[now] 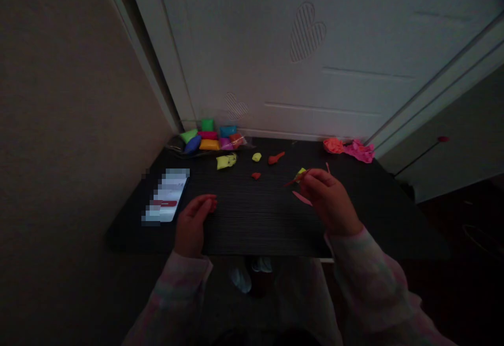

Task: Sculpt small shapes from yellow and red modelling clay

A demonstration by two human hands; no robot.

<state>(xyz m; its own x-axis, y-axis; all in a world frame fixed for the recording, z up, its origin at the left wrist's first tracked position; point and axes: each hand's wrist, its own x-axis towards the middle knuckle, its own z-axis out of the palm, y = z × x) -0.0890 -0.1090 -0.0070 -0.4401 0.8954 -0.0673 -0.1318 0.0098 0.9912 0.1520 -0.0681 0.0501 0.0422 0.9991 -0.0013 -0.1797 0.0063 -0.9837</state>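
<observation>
Right hand (328, 199): raised over the tabletop (252, 225), fingers pinched on a thin red stick (296, 180); yellow-green clay bit (301, 171) at the fingertips.
Left hand (195, 220): palm down, fingers curved, tips touching a small red lump (213, 207); grip cannot be told.
Pink strip (301, 198): on the tabletop, just beside the right hand.
Clay packets (208, 137): far left edge.
Writing: card (167, 201) near the left hand is blurred, unreadable.

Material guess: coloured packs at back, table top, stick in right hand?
Packs: probably soft modelling clay in clear film; puffy pillow shapes, glossy wrap. Table: dark, matte, finely ribbed; laminate or mat, unclear. Stick in the right hand: thin, pink-red, likely plastic; too dim to confirm.
</observation>
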